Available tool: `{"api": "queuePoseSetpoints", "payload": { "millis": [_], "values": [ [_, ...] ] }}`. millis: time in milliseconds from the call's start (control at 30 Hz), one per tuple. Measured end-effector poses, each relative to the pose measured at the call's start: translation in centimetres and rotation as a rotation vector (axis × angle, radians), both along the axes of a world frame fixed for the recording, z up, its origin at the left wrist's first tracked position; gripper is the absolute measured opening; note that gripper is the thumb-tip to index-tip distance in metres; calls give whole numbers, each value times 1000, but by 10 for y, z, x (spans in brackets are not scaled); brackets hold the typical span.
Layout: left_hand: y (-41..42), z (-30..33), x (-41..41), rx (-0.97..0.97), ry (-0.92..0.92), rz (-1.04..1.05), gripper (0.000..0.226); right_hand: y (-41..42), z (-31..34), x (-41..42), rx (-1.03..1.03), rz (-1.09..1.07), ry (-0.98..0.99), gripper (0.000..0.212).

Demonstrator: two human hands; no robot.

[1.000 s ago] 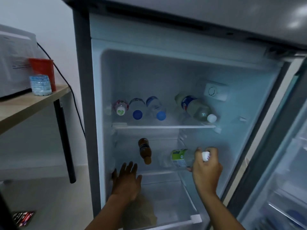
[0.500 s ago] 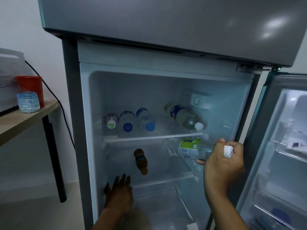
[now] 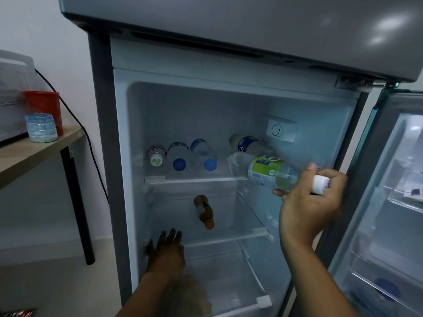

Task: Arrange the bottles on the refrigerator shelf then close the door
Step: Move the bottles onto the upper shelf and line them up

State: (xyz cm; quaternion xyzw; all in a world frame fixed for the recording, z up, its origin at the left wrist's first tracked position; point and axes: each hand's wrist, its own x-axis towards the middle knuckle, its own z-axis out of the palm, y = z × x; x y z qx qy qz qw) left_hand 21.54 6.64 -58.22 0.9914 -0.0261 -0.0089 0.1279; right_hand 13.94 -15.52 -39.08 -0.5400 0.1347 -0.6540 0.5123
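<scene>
The refrigerator stands open. My right hand grips the neck of a clear bottle with a green label, held lying down just above the front right of the upper shelf. On that shelf lie three bottles side by side at the left: one with a white cap and two with blue caps. A blue-labelled bottle lies behind the held one. A brown bottle lies on the middle shelf. My left hand, fingers straight, rests at the middle shelf's front left.
The refrigerator door hangs open at the right, with clear door bins. The freezer door above is closed. At the left, a wooden table carries a red cup, a stack of plastic cups and a microwave.
My right hand lifted the green-labelled bottle from the middle shelf up to the upper shelf's level. My left hand stayed near the middle shelf's front left. The camera tilted upward.
</scene>
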Motion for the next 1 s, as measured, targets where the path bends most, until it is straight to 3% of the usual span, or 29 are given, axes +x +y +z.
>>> {"api": "queuePoseSetpoints", "payload": {
  "millis": [100, 233, 433, 600, 767, 833, 900, 1000],
  "values": [
    [0, 0, 0, -13, -1, 4, 53, 4, -10, 15, -86, 91, 100, 27],
    [3, -7, 0, -77, -66, 13, 53, 2, -22, 33, -274, 264, 278, 13],
    [9, -13, 12, -109, -212, 0, 69, 6, -29, 73, -558, 260, 491, 33],
    [6, -20, 17, -48, -229, 16, 81, 9, -25, 114, -589, 224, 590, 30],
    [-4, -26, 23, 24, -227, 57, 122, 22, -9, 155, -518, 242, 621, 35],
    [-3, -24, 23, 25, -232, 51, 127, 26, -11, 162, -487, 212, 577, 35],
    [-3, -26, 25, 21, -215, 54, 121, 25, -18, 165, -517, 193, 540, 35],
    [-3, -31, 27, 48, -173, 34, 91, 20, -22, 171, -587, 171, 543, 33]
  ]
}}
